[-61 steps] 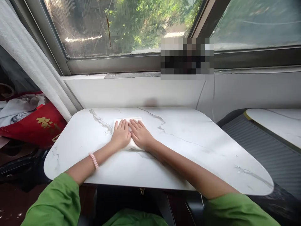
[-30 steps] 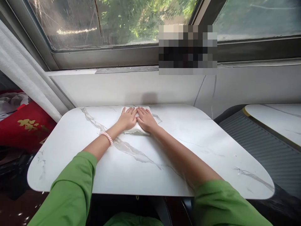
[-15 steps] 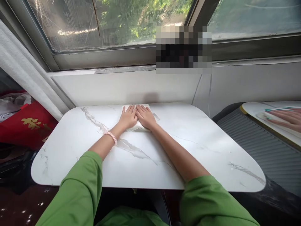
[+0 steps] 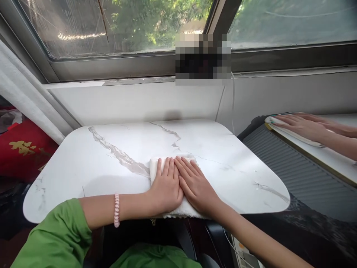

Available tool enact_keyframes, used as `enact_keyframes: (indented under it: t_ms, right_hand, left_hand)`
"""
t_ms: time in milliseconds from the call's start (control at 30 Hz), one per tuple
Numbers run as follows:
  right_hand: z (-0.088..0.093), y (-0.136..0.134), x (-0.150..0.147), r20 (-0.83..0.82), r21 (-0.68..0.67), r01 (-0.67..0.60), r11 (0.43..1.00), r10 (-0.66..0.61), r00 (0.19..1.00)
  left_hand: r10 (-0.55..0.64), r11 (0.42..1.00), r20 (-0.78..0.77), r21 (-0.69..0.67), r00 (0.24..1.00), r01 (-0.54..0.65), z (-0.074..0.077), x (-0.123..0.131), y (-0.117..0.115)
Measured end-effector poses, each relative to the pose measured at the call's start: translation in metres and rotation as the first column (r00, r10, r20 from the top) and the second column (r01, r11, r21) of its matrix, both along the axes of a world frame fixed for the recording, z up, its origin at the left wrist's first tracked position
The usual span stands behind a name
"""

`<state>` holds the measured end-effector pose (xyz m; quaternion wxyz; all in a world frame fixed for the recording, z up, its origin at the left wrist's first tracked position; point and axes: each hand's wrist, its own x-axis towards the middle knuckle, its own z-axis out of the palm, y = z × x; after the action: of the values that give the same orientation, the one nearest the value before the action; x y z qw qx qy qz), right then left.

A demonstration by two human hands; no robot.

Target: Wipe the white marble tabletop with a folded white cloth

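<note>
White cloth [image 4: 185,209] lies under your left hand [image 4: 166,187] and right hand [image 4: 198,189], at the near edge of the table [image 4: 234,186]. Both hands are flat, side by side, fingers straight.

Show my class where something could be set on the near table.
Bare on the table: far strip between wall and cloth; left side beyond the left arm; right side between right arm and rounded end. Crowded: near middle, around the cloth.
</note>
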<state>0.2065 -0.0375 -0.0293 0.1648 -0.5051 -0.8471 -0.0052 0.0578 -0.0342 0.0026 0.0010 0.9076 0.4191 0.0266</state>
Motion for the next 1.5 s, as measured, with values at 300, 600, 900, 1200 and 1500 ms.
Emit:
enact_keyframes:
  t_ms: [300, 600, 900, 1200, 1500]
  right_hand:
    - [-0.008, 0.096, 0.011, -0.042, -0.037, 0.219, 0.975, -0.221, 0.974]
    - [-0.007, 0.223, 0.008, -0.191, -0.027, 0.263, 0.964, -0.263, 0.946]
    - [-0.006, 0.226, 0.007, -0.265, -0.065, 0.248, 0.967, -0.256, 0.93]
    - [-0.008, 0.151, 0.017, -0.087, -0.033, 0.167, 0.985, -0.17, 0.982]
    - [-0.016, 0.017, 0.083, -0.087, 0.026, -0.006, 1.0, 0.008, 0.996]
  left_hand:
    - [0.075, 0.997, 0.075, -0.001, 0.994, -0.075, -0.011, 0.025, 0.094]
    - [0.176, 0.981, 0.174, 0.057, 0.969, -0.188, -0.016, 0.024, 0.211]
    - [0.237, 0.968, 0.189, 0.031, 0.953, -0.247, -0.018, 0.022, 0.211]
    - [0.243, 0.965, 0.136, 0.063, 0.96, -0.253, -0.018, 0.026, 0.137]
    - [-0.03, 0.998, 0.033, 0.056, 0.999, 0.028, -0.004, 0.067, 0.018]
